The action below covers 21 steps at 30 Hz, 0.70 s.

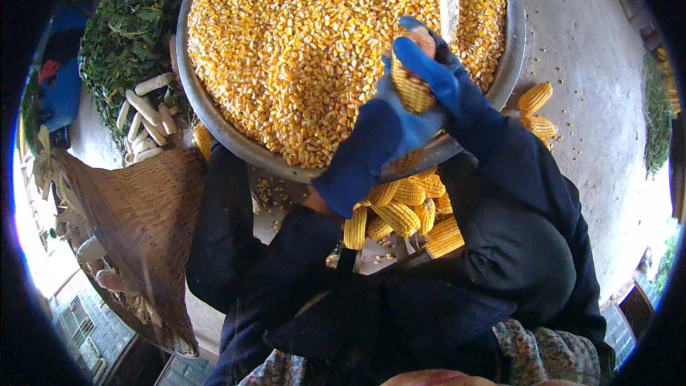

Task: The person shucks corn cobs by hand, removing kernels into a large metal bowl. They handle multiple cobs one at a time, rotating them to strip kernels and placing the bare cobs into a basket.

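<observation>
Over the right front part of a wide metal basin heaped with loose corn kernels, both my hands are on one ear of corn. The ear is partly shelled: rows of yellow kernels show low down, and a reddish bare part shows near its top. My right hand, in a blue glove, wraps the ear from the right. My left hand, also gloved in blue and blurred by motion, grips it from the left and below. Just beyond the right hand, a pale bare cob lies on the kernels.
Unshelled ears are piled below the basin between my knees, with more ears on the floor at right. Left of the basin lie bare cobs beside a heap of green leaves. A woven basket tilts by my left leg.
</observation>
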Available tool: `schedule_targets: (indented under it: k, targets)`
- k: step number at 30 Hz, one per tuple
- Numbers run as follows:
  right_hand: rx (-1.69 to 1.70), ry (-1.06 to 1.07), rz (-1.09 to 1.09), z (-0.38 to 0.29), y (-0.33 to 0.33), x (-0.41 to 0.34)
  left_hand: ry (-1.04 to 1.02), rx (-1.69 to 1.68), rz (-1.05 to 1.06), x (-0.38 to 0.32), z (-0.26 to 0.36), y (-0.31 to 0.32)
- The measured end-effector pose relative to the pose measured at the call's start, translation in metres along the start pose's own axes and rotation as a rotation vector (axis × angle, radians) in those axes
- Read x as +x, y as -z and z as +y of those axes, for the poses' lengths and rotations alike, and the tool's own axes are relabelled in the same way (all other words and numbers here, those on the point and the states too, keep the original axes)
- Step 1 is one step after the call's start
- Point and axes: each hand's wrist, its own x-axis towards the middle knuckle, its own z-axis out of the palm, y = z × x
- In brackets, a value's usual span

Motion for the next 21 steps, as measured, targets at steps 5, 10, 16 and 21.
schedule_targets:
  k: [5, 10, 16, 21]
  targets:
    - [-0.059, -0.158, -0.162, -0.014, 0.012, -0.004, 0.221, -0.263, -0.241, -0.003, -0.017, 0.031]
    - [-0.082, -0.024, -0.29, -0.037, 0.008, -0.015, 0.148, -0.738, -0.352, -0.018, -0.044, 0.066]
    - [0.057, -0.042, -0.197, -0.012, 0.006, -0.007, -0.198, -0.383, -0.324, -0.018, -0.044, 0.053]
    - [0.048, -0.084, -0.113, -0.015, 0.01, -0.012, 0.21, -0.574, -0.38, -0.015, 0.002, 0.036]
